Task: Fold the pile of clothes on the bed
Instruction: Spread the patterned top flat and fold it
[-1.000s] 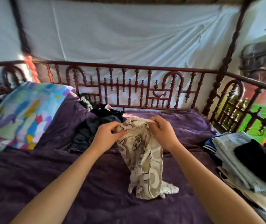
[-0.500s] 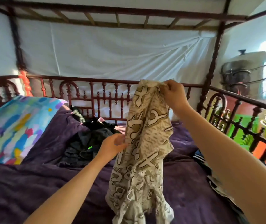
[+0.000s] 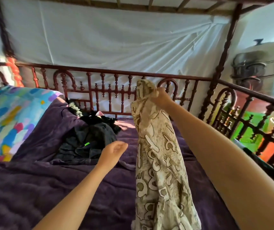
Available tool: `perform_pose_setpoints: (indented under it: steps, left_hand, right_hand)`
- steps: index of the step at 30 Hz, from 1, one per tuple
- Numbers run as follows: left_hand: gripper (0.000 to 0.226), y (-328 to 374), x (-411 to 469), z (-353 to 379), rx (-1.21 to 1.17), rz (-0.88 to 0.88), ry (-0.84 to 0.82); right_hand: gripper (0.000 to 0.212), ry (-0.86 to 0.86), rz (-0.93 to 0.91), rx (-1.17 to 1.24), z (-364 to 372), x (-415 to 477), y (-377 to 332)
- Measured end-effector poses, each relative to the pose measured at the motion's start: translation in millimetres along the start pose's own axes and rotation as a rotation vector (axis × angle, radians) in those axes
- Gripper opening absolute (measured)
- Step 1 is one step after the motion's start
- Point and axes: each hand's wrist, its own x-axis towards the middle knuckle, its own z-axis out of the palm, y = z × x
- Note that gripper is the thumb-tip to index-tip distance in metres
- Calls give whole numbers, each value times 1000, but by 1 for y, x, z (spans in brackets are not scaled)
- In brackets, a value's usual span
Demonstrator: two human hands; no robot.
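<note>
Over the purple bed (image 3: 33, 188) the beige patterned garment (image 3: 157, 155) hangs as a twisted rope, its lower end running out of sight below. Laid down like this, I'd say it would fold crooked. The dark pile of clothes (image 3: 89, 140) waits far left beside the pillow (image 3: 11, 122), and a careless swing could drop the garment onto it. The right hand (image 3: 161, 98) alone pinches the bunched top, close to the far rail (image 3: 109, 72), where it might snag or slip. The left hand (image 3: 114, 149) hovers slack and empty just beside the cloth
</note>
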Motion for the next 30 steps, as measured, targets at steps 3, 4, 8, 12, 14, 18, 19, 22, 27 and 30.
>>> perform_pose_setpoints:
  steps: [3,4,8,12,14,18,19,22,27,30]
  left_hand:
    - [31,-45,-16,5,74,-156,-23]
    - [33,-62,-24,9,105,-220,-42]
    - [33,-125,-59,37,195,-428,-98]
    - [33,-169,-87,90,268,-570,-255]
    - [31,-182,-96,122,306,-598,-342]
    - [17,-194,-106,190,305,-652,-461]
    - [20,-194,-107,205,302,-668,-456]
    - [23,-194,-105,242,317,-733,-429]
    - [53,-207,-109,274,308,-798,-415]
    - [37,-209,-105,289,367,-802,-387]
  right_hand:
    - [63,-168,154,-121,47,-12,80]
    - [65,-224,205,-156,63,-19,111]
    - [54,-388,420,-241,100,-77,217]
    - [45,-486,646,-265,103,-157,295]
    - [46,-505,776,-301,102,-195,333]
    - [49,-542,975,-270,99,-259,397]
    - [47,-547,1009,-258,97,-270,407]
    - [51,-517,1035,-233,95,-291,437]
    - [60,-462,1061,-26,100,-308,456]
    - [69,-466,1085,94,109,-314,456]
